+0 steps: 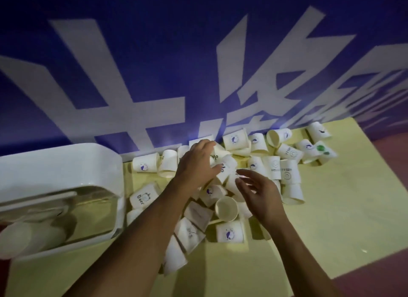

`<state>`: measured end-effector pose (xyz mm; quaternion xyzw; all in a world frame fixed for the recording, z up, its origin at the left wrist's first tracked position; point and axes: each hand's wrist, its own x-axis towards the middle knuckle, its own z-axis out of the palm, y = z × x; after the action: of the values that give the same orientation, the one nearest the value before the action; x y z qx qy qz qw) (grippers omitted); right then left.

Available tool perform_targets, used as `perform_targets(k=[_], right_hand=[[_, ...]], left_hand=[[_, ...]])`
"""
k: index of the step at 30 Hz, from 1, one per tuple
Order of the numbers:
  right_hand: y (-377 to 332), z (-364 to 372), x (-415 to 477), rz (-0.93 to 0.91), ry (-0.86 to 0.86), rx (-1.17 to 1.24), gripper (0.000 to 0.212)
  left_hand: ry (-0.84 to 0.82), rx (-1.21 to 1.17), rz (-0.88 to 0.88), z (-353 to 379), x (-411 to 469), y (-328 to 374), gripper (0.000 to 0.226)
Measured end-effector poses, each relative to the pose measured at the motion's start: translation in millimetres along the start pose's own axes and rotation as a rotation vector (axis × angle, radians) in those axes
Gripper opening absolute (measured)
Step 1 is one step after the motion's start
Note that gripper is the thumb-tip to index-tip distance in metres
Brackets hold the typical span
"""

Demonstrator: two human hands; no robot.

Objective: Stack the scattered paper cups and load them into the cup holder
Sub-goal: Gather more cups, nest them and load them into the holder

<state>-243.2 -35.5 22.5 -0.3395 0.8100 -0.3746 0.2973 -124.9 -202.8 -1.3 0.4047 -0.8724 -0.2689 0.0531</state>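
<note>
We are in the gathering stage: the paper cups [229,233] lie scattered in a heap across the yellow table [331,208], most on their sides, a few nested by chance, all of them pushed up near the blue banner [154,53] behind. The white cup holder [66,164] lies at the left edge of the table, just beside the heap, and through its clear window we can make out some cups already inside.

Our left hand [197,162] reaches over the middle of the heap with its fingers [212,143] curled round a printed cup [225,164]. Our right hand [259,192] hangs just beside it, fingers relaxed and spread, grasping nothing, with its fingertips near the same cluster.

To do this step well, we judge that we should lift the printed cup free of its neighbours and turn it mouth-up. The right hand can then feed the next cup in base-first, keeping all rims facing one way. Paper walls will crush easily, so a light pinch near the rim is safer than a squeeze at mid-body. The open cup [226,208] lying mouth towards us, close below the right hand, looks like the easiest next pick. Building one straight, snug stack before turning to the holder should spare us repeated trips.
</note>
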Motion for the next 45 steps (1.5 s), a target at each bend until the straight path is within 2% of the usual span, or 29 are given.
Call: perform_targets(k=[2,6,13,18,20,23,25,30,32,36,42,45], right_hand=[[9,-14,11,0.007,-0.001,-0.004,0.025],[24,-32,29,0.02,0.002,0.034,0.019],[37,-40,65,0.042,0.006,0.006,0.026],[36,-31,114,0.106,0.005,-0.026,0.057],[39,-24,143,0.132,-0.066,-0.045,0.074],[48,-15,182,0.176,-0.191,-0.16,0.116],[61,-7,204,0.173,-0.25,-0.191,0.129],[66,4,214,0.124,-0.241,-0.135,0.107],[58,5,203,0.075,-0.204,-0.117,0.095],[32,10,169,-0.076,-0.097,-0.111,0.067],[-23,24,95,-0.246,0.032,-0.022,0.058],[-57,42,49,-0.275,0.018,-0.001,0.058]], left_hand=[[-0.006,0.038,-0.047,14,17,3,0.069],[0.088,0.144,-0.149,34,42,1,0.064],[0.029,0.34,-0.102,49,67,-13,0.064],[0.014,0.209,-0.172,42,65,-7,0.056],[0.065,0.043,-0.211,35,53,-8,0.065],[0.173,-0.264,-0.246,18,24,-7,0.082],[0.219,-0.357,-0.267,9,2,-11,0.086],[0.233,-0.493,-0.354,1,-37,-36,0.078],[0.247,-0.507,-0.328,-2,-48,-44,0.067],[0.301,-0.569,-0.292,-11,-65,-60,0.064],[0.382,-0.591,-0.28,-41,-101,-76,0.073],[0.402,-0.612,-0.256,-59,-132,-92,0.074]])
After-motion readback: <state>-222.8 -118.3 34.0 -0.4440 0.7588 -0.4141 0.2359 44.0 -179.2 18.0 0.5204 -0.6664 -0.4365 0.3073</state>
